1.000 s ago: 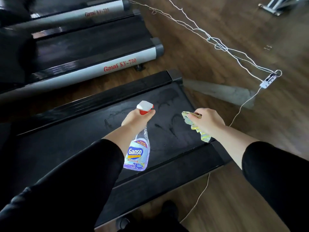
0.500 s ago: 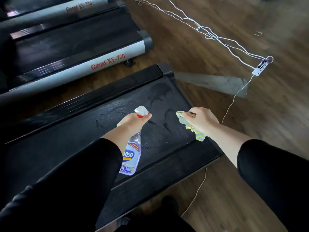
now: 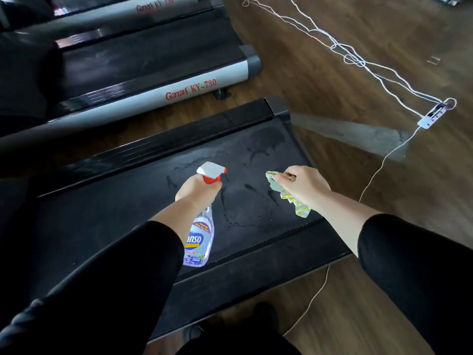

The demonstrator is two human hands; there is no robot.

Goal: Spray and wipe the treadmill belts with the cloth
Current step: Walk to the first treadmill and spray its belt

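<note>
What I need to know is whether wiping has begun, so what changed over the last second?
Both hands drew back slightly along the treadmill belt, away from its far end: the left hand with the spray bottle, the right hand with the cloth. Nothing taken hold of or let go; both grips unchanged.

This looks like a gym or fitness room. Three machines lie side by side: a black treadmill [image 3: 250,162] at centre, a second treadmill [image 3: 143,60] at 11 o'clock with a grey side rail [image 3: 153,98] lettered "Ganas KY-730", and a third treadmill [image 3: 153,6] beyond it. White cables [image 3: 358,60] and a power strip [image 3: 433,115] lie on the wood-look floor [image 3: 320,80] at 2 o'clock.
</note>
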